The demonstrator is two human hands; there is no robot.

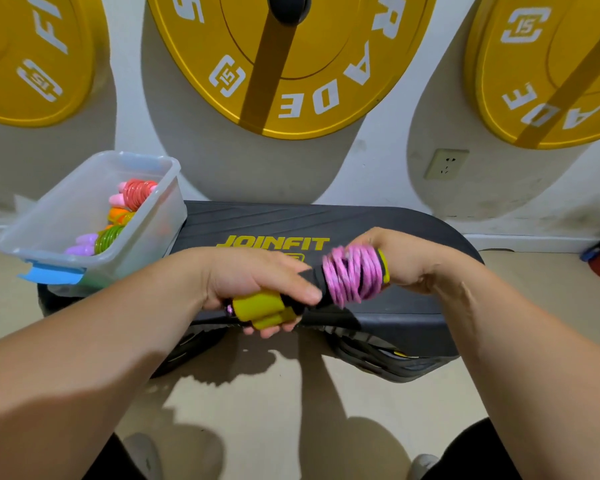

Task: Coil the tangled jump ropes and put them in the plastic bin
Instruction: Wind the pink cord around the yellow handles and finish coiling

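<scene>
Two grips (253, 282) (407, 265) fist-tight around jump rope (352, 275)

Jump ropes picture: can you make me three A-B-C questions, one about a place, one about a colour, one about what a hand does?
1. Where does the clear plastic bin stand?
A. floor
B. left end of the black step platform
C. wall

2. What colour is the cord wound round the black-and-yellow jump-rope handles?
A. pink
B. blue
C. white

3. What does the left hand do?
A. lies flat on the floor
B. grips the handles' yellow ends
C. reaches into the bin

1 B: the platform shows under it.
2 A: the wraps are pink.
3 B: its fingers curl round them.
</scene>
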